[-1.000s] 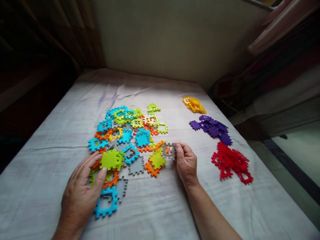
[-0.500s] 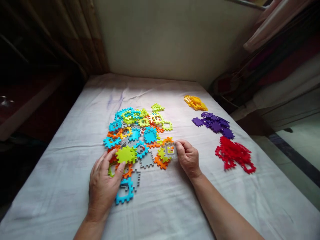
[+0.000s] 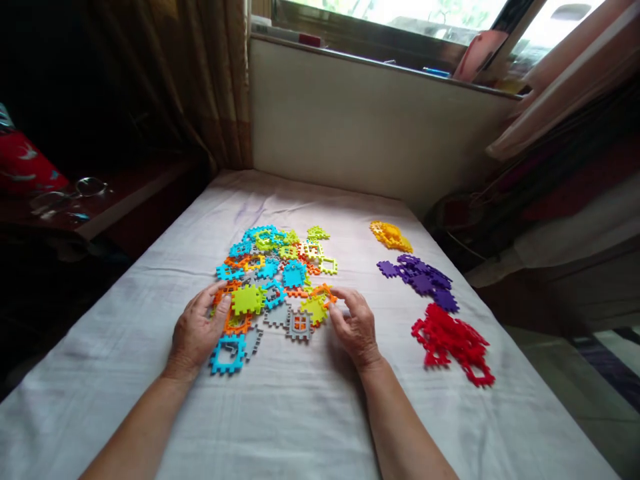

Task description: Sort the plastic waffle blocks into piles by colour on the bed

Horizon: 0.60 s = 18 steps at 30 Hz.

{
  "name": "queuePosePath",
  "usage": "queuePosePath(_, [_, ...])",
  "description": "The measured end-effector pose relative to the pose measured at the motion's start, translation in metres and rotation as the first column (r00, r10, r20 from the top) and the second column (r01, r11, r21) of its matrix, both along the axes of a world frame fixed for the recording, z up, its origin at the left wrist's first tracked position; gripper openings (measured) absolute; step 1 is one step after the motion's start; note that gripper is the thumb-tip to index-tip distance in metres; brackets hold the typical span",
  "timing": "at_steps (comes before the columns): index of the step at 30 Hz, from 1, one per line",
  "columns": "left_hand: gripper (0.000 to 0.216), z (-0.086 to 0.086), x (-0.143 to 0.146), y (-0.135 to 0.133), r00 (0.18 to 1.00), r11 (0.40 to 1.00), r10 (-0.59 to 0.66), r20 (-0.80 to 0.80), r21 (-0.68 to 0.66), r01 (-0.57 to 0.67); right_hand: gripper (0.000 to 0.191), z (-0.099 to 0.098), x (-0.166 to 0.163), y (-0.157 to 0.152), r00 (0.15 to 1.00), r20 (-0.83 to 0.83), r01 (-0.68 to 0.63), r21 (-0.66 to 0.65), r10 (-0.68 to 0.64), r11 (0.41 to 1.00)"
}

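Note:
A mixed pile of flat plastic interlocking tiles with notched edges lies between my hands. My left hand (image 3: pixel 200 328) rests at the pile's left edge, thumb and fingers apart, touching orange tiles beside a solid lime tile (image 3: pixel 248 300). A blue frame tile (image 3: pixel 228 355) lies just below it. My right hand (image 3: pixel 357 327) pinches the edge of an orange tile (image 3: pixel 324 292) at the pile's right side. Under that tile is a yellow-green tile (image 3: pixel 315 310). A grey window-frame tile (image 3: pixel 299 324) lies flat at the near edge of the pile.
Sorted heaps of yellow tiles (image 3: pixel 390 235), purple tiles (image 3: pixel 423 277) and red tiles (image 3: pixel 454 339) lie along the right side of the sheet-covered surface (image 3: pixel 295 427). A wall (image 3: pixel 340 120) and a window stand behind. Glasses (image 3: pixel 75 195) rest on a ledge at the left.
The grey window-frame tile has left my right hand and now lies at the pile's near edge. My right hand now grips an orange tile. The camera view has tilted up.

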<state>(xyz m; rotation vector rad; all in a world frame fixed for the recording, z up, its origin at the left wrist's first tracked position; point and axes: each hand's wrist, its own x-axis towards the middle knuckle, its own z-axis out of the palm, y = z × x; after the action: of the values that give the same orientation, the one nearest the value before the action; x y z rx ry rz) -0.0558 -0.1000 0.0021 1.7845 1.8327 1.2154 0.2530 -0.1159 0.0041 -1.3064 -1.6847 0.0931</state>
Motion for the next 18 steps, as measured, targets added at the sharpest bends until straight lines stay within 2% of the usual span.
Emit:
queuePosePath(3, [0.043, 0.000, 0.000, 0.012, 0.982, 0.996, 0.092, 0.166, 0.000, -0.093, 0.039, 0.001, 0.007, -0.001, 0.977, 0.129, -0.155, -0.111, 0.168, 0.982])
queuePosePath(5, [0.042, 0.001, 0.001, 0.027, 0.925, 0.987, 0.140, 0.353, 0.026, -0.159, 0.047, 0.002, 0.007, -0.003, 0.944, 0.220, -0.207, -0.193, 0.248, 0.959])
queuePosePath(8, [0.036, 0.004, 0.006, 0.052, 0.747, 0.959, 0.200, 0.634, 0.030, -0.281, 0.050, 0.003, 0.006, -0.004, 0.907, 0.294, -0.224, -0.268, 0.301, 0.937])
queuePosePath(10, [0.030, 0.007, 0.009, 0.063, 0.643, 0.950, 0.199, 0.740, 0.016, -0.313, 0.044, 0.002, 0.004, -0.004, 0.903, 0.302, -0.225, -0.275, 0.306, 0.935])
queuePosePath(12, [0.026, 0.010, 0.009, 0.068, 0.570, 0.956, 0.166, 0.805, 0.010, -0.292, 0.036, 0.002, 0.003, -0.003, 0.912, 0.290, -0.225, -0.242, 0.292, 0.944])
queuePosePath(15, [0.023, 0.018, 0.000, 0.071, 0.450, 0.985, 0.104, 0.887, -0.029, -0.170, 0.034, 0.001, 0.004, -0.003, 0.934, 0.251, -0.217, -0.171, 0.256, 0.961])
queuePosePath(18, [0.026, 0.028, -0.012, 0.071, 0.263, 0.992, 0.122, 0.957, -0.114, -0.046, 0.036, -0.001, 0.007, -0.003, 0.960, 0.184, -0.188, -0.142, 0.213, 0.972])
